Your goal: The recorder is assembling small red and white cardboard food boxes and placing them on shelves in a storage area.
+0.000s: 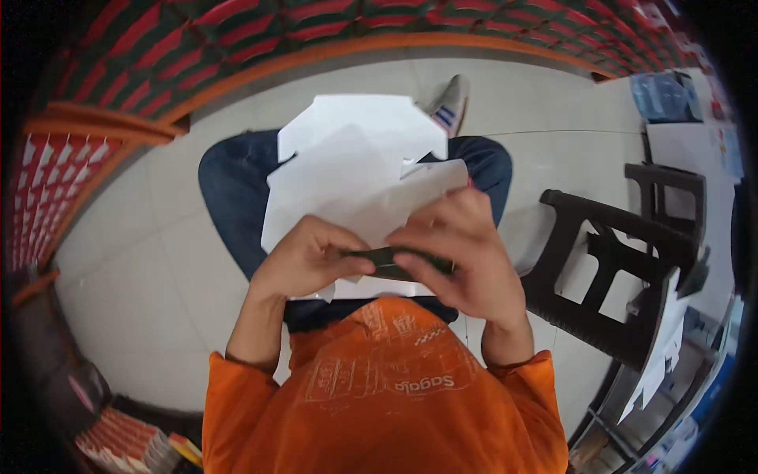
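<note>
Across my lap lies a flat white cardboard piece (pixel 351 110) with cut corners and notches. A thin white sheet (pixel 339 174) rests on it, its right end curling up beside my right hand. Between both hands is a narrow dark green strip (pixel 391 265), whose exact kind I cannot make out. My left hand (pixel 308 257) pinches its left end between thumb and fingers. My right hand (pixel 466 253), slightly blurred, closes on the right end with thumb and fingers. The fingers partly hide both ends of the strip.
Dark brown plastic stools (pixel 608 272) stand to my right, near a cluttered shelf (pixel 687 379). Red and green patterned panels (pixel 260 39) in orange frames line the far side and left. A clear blue bottle (pixel 663 96) is at the far right; a red-and-white stack (pixel 130 442) sits lower left.
</note>
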A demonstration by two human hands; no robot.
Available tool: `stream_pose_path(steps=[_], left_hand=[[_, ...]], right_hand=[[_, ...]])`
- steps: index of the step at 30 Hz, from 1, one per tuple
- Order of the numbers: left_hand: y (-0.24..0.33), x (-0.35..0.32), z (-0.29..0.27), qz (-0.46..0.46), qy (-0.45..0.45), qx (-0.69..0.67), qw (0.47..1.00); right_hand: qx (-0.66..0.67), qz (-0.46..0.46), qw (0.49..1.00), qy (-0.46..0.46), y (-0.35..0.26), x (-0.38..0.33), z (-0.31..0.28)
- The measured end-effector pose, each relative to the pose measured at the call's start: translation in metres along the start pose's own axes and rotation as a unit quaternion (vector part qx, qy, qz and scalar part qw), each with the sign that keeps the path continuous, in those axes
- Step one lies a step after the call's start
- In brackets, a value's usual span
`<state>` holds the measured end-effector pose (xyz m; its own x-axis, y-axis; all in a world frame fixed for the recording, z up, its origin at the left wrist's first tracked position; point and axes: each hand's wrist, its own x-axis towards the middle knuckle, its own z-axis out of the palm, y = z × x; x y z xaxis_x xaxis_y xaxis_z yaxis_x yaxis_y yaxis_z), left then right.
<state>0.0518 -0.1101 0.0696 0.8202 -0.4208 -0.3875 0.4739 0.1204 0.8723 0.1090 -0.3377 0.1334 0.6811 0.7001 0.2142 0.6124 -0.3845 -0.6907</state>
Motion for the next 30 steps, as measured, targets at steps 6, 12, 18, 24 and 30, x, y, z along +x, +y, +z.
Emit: stream_pose_path(steps=[6,12,18,24,30], left_hand=[[0.022,-0.005,0.008,0.169,-0.024,0.386,0.906],[0.028,-0.004,0.036,0.196,0.206,-0.28,0.917],[0.019,-0.003,0.039,0.233,0.24,-0.18,0.925],[-0.009,0.01,0.046,0.178,0.233,-0.12,0.948],[-0.006,0.044,0.02,0.133,0.265,-0.173,0.939]], right_hand=[[-0.021,0.005,0.999,0.025,0.005,0.0,0.027],[-0.174,-0.211,0.945,0.177,0.019,-0.014,0.05],[-0.227,-0.062,0.972,0.004,-0.019,0.0,0.011],[-0.02,-0.002,1.0,-0.017,0.021,0.011,0.02],[0.234,0.009,0.954,0.188,0.068,0.005,0.04]])
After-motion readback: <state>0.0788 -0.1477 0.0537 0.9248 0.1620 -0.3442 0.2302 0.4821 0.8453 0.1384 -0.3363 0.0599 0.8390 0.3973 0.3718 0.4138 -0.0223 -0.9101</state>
